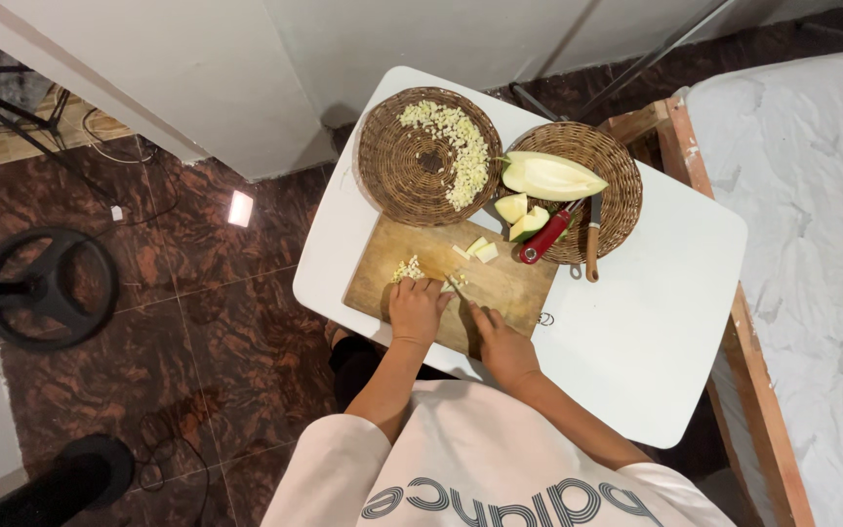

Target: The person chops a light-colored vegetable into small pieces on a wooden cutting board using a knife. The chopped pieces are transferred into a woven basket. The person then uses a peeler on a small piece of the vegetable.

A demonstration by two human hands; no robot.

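Observation:
A wooden cutting board [509, 285] lies on a white table [656, 322]. My left hand [416, 308] rests on the board, fingers next to a small heap of diced pale fruit [406, 268]. My right hand [500, 344] grips a knife [457, 286] whose tip points toward the left hand's fingertips. A few pale chunks [481, 250] lie further up the board. What lies under the blade is too small to tell.
A round wicker tray [387, 156] holds several diced pieces. A second wicker tray [619, 185] holds a large peeled fruit half [548, 177], wedges, a red-handled peeler [544, 239] and a wooden-handled knife [592, 244]. A bed stands at right, tripods at left.

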